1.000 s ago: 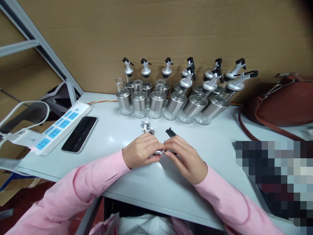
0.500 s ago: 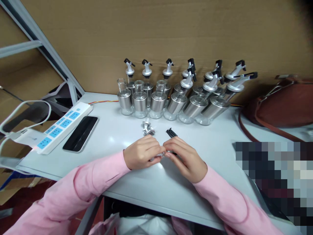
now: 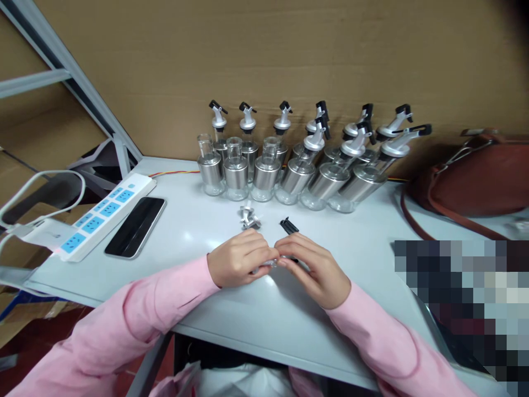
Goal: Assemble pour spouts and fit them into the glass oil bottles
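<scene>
My left hand (image 3: 243,259) is closed around a small silver pourer spout (image 3: 268,264), mostly covered by the fingers. Fingertips of my right hand (image 3: 317,271) meet those of the left at the spout's end. A thin black lever (image 3: 292,259) shows under the right fingers, pinched there. Just beyond the left hand lie loose silver pourer spouts (image 3: 249,217). Several black levers (image 3: 289,224) lie past the right hand. At the back stand glass bottles with steel bands; three in front, such as this open bottle (image 3: 236,175), lack a pourer, while others carry silver pourers (image 3: 353,144) with black levers.
To the left, a white power strip (image 3: 109,215) with a plugged charger lies beside a black phone (image 3: 136,227). A brown leather bag (image 3: 475,176) sits at the right back. Cardboard (image 3: 264,49) rises behind the grey table (image 3: 256,320). A pixelated patch covers the right side.
Both hands stay together at the spout with hardly any movement. The whole view has shifted very slightly.
</scene>
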Demonstrator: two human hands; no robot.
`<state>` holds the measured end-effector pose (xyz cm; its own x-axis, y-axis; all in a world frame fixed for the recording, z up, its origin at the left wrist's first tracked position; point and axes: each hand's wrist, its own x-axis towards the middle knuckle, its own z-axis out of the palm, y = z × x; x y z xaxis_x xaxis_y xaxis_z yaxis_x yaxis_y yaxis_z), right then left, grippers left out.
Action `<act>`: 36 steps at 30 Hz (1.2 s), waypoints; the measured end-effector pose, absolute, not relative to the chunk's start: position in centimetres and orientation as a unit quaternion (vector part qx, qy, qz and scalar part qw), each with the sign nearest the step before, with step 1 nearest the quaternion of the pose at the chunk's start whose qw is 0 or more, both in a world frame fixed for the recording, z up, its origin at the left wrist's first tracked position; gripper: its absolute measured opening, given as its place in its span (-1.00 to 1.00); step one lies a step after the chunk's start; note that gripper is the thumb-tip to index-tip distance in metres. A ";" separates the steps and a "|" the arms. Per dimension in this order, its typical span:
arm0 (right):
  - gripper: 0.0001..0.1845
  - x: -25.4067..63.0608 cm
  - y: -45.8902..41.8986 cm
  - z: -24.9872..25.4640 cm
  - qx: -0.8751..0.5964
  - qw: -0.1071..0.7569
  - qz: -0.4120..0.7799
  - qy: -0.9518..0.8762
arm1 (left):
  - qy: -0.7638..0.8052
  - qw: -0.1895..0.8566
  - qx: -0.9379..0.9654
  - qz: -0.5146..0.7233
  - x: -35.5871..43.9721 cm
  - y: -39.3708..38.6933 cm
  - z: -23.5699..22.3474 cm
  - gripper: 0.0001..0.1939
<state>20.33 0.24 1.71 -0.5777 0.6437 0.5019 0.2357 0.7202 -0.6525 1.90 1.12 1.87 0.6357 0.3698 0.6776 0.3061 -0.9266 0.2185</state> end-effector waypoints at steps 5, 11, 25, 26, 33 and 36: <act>-0.83 20.1 -0.2 1.9 -0.283 0.362 0.320 -0.829 | 0.193 0.080 0.897 0.390 2.0 1.2 1.7 -0.92; -0.72 20.1 -0.4 1.7 -0.296 0.351 0.387 -0.800 | 0.193 0.061 0.898 0.390 2.2 1.1 1.8 -0.91; -0.67 20.4 -0.3 2.2 -0.305 0.346 0.364 -0.810 | 0.198 0.071 0.891 0.401 1.7 1.4 1.6 -0.95; -0.70 20.4 -0.2 2.2 -0.300 0.353 0.358 -0.811 | 0.202 0.074 0.890 0.402 1.6 1.5 1.5 -0.96; -0.89 20.6 0.1 2.4 -0.290 0.407 0.325 -0.803 | 0.195 0.064 0.894 0.399 1.5 1.6 1.5 -0.91; -0.91 20.5 0.1 2.4 -0.278 0.414 0.320 -0.806 | 0.189 0.043 0.899 0.394 1.5 1.6 1.6 -0.90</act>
